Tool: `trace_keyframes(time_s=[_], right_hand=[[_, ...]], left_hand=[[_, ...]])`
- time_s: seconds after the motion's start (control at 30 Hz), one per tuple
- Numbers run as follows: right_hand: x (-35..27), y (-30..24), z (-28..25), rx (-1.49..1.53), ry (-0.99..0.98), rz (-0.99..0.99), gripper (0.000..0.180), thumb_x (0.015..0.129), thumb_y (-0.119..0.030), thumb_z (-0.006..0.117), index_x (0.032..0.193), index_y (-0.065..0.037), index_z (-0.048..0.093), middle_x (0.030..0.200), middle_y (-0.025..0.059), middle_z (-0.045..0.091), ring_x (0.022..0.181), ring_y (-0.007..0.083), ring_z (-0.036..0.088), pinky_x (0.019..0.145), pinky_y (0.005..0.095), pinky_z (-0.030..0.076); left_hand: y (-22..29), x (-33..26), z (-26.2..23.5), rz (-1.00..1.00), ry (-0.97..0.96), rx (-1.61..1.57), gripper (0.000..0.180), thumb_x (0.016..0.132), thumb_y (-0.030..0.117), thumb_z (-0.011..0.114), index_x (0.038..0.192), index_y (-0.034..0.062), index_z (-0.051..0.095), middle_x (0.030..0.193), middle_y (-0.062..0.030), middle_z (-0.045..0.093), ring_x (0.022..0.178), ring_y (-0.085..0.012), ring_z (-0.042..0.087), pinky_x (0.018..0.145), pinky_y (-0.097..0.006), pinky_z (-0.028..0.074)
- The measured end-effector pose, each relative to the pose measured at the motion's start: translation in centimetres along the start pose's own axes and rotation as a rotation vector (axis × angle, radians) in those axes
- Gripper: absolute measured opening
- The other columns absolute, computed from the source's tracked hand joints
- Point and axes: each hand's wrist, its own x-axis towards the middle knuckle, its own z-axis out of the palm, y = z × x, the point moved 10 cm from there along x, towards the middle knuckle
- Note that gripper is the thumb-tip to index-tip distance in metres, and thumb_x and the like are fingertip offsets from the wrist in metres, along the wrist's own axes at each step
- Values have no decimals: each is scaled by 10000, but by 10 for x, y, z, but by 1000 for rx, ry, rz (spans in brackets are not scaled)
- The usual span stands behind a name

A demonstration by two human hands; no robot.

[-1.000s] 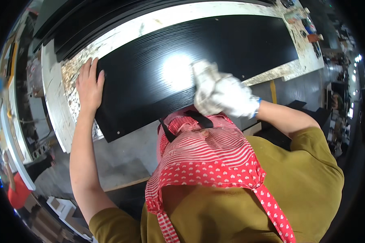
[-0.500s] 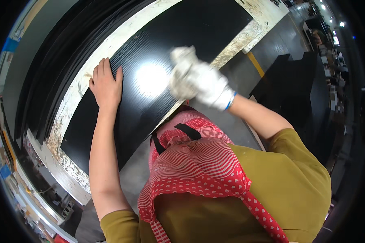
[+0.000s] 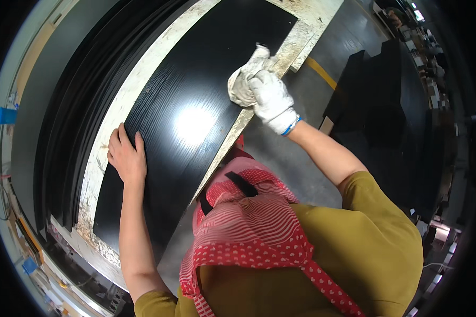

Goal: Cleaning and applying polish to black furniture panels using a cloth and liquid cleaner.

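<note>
A black wood-grain board lies on a pale, paint-flecked work table, a bright light reflected in its surface. My bare left hand rests flat at the board's far-left edge, thumb apart from the fingers and nothing in it. In a white knitted glove with a blue cuff, my right hand is closed round a crumpled off-white rag. The rag sits over the board's near-right edge, close to the table's rim; its contact with the board is partly hidden by the rag itself.
Beyond the table on the left stands a stack of black panels. More black boards are piled to the right, across a grey floor with a yellow line. My red and white apron is close to the table edge.
My right hand with the rag has shifted a little to the right and is less blurred. The whole view has tilted; my left hand appears lower along the board's edge.
</note>
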Motion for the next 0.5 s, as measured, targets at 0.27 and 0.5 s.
trace_keyframes(time_s=[0.27,0.5], right_hand=[[20,-58,-12,291,13,-105,325,869,-136,484,1141,14,578,1072,252,608,941,387,643,848,422,528],[13,13,33,148,-296,347,226,835,-101,514,1027,-13,596,1022,220,601,916,401,586,796,475,501]], left_hand=[[-7,0,-2,13,27,9,536,978,364,490,1423,71,437,1401,-137,453,1321,-299,411,1082,-505,299],[-6,1,2,23,30,31,530,977,357,485,1418,66,439,1402,-137,453,1318,-302,412,1079,-513,308]])
